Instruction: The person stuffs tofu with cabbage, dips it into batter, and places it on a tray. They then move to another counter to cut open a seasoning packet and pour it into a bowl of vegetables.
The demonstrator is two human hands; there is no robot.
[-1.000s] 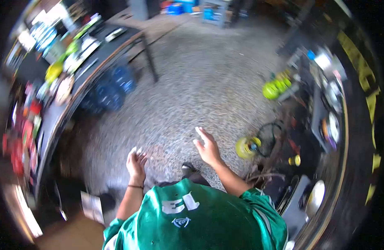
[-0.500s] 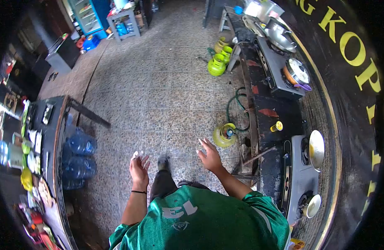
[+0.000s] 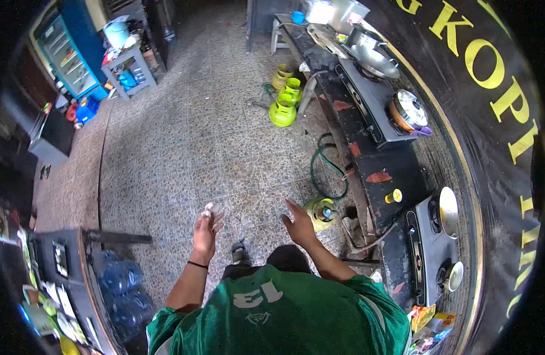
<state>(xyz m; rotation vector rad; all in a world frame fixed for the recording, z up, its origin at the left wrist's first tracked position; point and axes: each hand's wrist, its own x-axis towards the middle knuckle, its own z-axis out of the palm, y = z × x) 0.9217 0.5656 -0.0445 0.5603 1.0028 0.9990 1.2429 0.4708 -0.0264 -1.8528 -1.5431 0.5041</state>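
Note:
My left hand (image 3: 205, 232) is held out in front of me over the floor, palm partly turned up and fingers apart. Something whitish shows on its fingertips; whether it is a coating or a small piece, I cannot make out. My right hand (image 3: 299, 226) is raised with thumb and fingers spread, holding nothing that I can see. Just beyond it on the floor stands a yellow-green gas cylinder (image 3: 317, 216) with a regulator on top. A green hose (image 3: 319, 168) curls beside it.
Along the right runs a black counter (image 3: 376, 216) with a near gas stove (image 3: 423, 254), a far stove (image 3: 367, 100), a lidded pot (image 3: 408, 110) and a yellow tub (image 3: 393, 196). Green gas cylinders (image 3: 282, 111) stand ahead. Blue water bottles (image 3: 127, 296) sit under the left table (image 3: 83, 260).
I have stepped forward, and the view has swung left. The near cylinder and the counter sit nearer my right hand. Both hands stay raised with fingers apart.

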